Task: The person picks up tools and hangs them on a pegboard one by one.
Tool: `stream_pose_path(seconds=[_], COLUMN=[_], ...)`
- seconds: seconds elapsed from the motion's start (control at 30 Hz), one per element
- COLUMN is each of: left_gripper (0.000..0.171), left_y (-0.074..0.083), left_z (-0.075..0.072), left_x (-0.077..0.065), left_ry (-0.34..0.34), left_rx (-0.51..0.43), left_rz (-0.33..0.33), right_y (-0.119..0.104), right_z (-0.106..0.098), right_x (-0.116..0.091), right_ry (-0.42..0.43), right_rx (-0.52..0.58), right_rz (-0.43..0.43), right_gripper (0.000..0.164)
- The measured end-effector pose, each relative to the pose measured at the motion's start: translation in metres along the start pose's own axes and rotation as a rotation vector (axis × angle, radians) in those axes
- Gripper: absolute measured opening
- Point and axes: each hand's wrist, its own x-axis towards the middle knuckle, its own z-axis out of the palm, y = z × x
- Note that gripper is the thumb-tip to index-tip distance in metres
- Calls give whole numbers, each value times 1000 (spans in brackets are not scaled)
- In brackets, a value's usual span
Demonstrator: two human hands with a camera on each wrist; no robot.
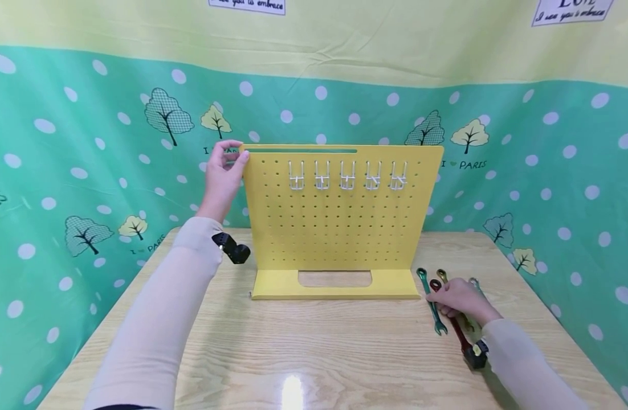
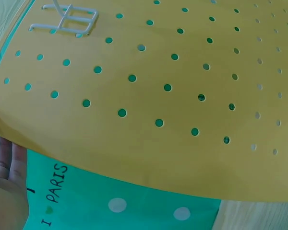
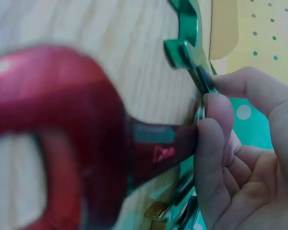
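A yellow pegboard (image 1: pixel 339 236) stands upright on its base, with several white wire hooks (image 1: pixel 347 176) in a row near its top. My left hand (image 1: pixel 223 182) pinches the board's upper left corner between thumb and fingers. Low on the right, my right hand (image 1: pixel 465 299) grips a red wrench (image 1: pixel 459 331) by its shaft. The red wrench's jaw end looms close to the camera in the right wrist view. Just left of it lies a green wrench (image 1: pixel 431 299), near my fingertips. A gold wrench (image 1: pixel 441 275) lies behind the right hand, which hides part of it.
Another wrench (image 1: pixel 474 282), pale and shiny, shows past the right hand. These tools lie on a light wooden table (image 1: pixel 273 341), right of the board's base (image 1: pixel 278 285). A green and yellow printed curtain (image 1: pixel 319 105) hangs behind and along both sides.
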Motion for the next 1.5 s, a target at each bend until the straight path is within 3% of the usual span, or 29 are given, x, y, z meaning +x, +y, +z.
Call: stream_pose_path(seconds=[0.23,0.6,1.03,1.5], left_gripper=[30,31,29,31], left_y=[-1,-1,-4,-1], left_z=[-1,-1,-1,-4], left_x=[0,0,2,-1], left_ry=[5,-9,-15,-25], left_rx=[-3,13,17,0], left_rz=[7,12,15,-8], right_y=[0,7,0,-15], right_z=[2,-4,-12,-25], right_x=[1,-2,-11,-24], right_ry=[20,-53,-98,-133], right_rx=[0,66,126,131], right_rz=[-4,-57,-96,-214], right_gripper=[32,24,25,29])
